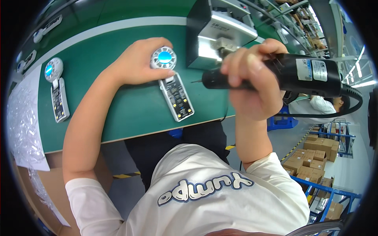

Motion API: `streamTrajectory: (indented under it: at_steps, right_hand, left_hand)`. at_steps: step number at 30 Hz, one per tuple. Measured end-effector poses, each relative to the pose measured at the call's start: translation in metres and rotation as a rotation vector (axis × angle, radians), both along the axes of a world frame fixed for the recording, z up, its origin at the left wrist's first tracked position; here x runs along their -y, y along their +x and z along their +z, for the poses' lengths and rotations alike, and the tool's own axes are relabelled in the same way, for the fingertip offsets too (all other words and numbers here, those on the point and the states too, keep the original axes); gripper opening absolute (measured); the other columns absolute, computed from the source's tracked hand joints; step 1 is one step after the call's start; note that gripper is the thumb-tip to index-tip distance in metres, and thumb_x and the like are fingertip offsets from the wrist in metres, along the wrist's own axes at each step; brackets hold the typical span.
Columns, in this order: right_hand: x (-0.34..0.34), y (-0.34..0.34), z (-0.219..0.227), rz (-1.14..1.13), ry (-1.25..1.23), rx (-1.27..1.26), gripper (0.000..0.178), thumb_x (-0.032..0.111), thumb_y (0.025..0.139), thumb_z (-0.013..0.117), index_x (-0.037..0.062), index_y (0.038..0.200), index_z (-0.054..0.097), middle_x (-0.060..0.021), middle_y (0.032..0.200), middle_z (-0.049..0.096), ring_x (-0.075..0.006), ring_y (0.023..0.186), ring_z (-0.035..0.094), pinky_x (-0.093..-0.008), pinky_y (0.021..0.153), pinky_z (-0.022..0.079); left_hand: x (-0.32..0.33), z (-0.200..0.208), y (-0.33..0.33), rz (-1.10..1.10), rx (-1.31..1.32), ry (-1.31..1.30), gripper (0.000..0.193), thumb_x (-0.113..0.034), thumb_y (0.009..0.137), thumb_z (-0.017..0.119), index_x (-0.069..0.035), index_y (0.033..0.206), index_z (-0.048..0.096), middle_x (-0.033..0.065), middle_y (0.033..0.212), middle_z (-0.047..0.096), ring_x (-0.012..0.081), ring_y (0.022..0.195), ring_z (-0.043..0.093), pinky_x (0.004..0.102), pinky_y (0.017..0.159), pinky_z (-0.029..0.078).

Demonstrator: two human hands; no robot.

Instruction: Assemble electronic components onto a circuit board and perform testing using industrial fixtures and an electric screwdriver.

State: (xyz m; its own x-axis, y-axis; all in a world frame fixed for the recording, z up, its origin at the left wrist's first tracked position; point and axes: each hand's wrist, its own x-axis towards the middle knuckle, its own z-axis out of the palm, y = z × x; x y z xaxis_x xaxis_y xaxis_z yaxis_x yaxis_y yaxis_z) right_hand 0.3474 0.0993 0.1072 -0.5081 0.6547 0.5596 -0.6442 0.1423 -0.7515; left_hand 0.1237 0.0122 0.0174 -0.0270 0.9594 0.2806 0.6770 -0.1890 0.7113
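Note:
My left hand grips the round white head of a small handheld fan, fingers around the far side and thumb at its neck. The fan lies on the green tabletop, a blue disc at its hub and its handle open, with a dark circuit board showing. My right hand is closed around a black electric screwdriver, held sideways above the table. Its thin bit points left toward the fan's handle, apart from it. A second fan, also with its board exposed, lies at the left.
At the back stands a black and silver box-shaped machine. A cable loops from the screwdriver's rear. Clear plastic wrap covers the table's left end. More fan parts lie at the far left. Another person and cardboard boxes are to the right.

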Motion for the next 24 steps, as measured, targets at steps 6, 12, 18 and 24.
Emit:
streamTrajectory:
  at_steps: [6,12,18,24]
  right_hand:
    - [0.020,-0.016,-0.017,0.118,0.100,0.122,0.036,0.000,0.084,0.060,0.0010,0.118,0.048,-0.0085,0.074,0.059,-0.0166,0.057,0.056,-0.0356,0.061,0.050]
    - [0.022,-0.027,-0.027,0.114,0.137,0.159,0.036,0.001,0.085,0.057,0.0019,0.119,0.048,-0.0096,0.073,0.058,-0.0183,0.056,0.054,-0.0394,0.064,0.049]
    - [0.025,-0.033,-0.025,0.117,0.164,0.205,0.032,-0.001,0.084,0.057,0.0016,0.114,0.050,-0.0103,0.071,0.058,-0.0184,0.055,0.054,-0.0396,0.064,0.050]
    - [0.021,-0.037,-0.016,0.155,0.353,0.362,0.029,-0.001,0.083,0.056,0.0012,0.111,0.050,-0.0108,0.071,0.057,-0.0190,0.056,0.055,-0.0399,0.065,0.050]
  left_hand:
    - [-0.001,-0.006,0.000,0.004,-0.011,0.057,0.055,-0.031,0.070,0.080,-0.002,0.112,0.060,0.0147,0.098,0.065,0.0297,0.088,0.065,0.0368,0.078,0.052]
    - [0.002,-0.006,-0.001,-0.003,-0.012,0.060,0.056,-0.039,0.072,0.080,0.000,0.109,0.063,0.0178,0.099,0.068,0.0346,0.091,0.066,0.0394,0.080,0.053]
    - [-0.003,-0.011,-0.003,-0.002,-0.032,0.083,0.056,-0.039,0.073,0.080,-0.001,0.109,0.063,0.0180,0.098,0.068,0.0351,0.091,0.066,0.0401,0.079,0.053]
    - [-0.004,-0.018,-0.003,-0.017,-0.059,0.137,0.054,-0.038,0.073,0.080,-0.001,0.108,0.062,0.0187,0.097,0.067,0.0355,0.090,0.066,0.0396,0.078,0.052]
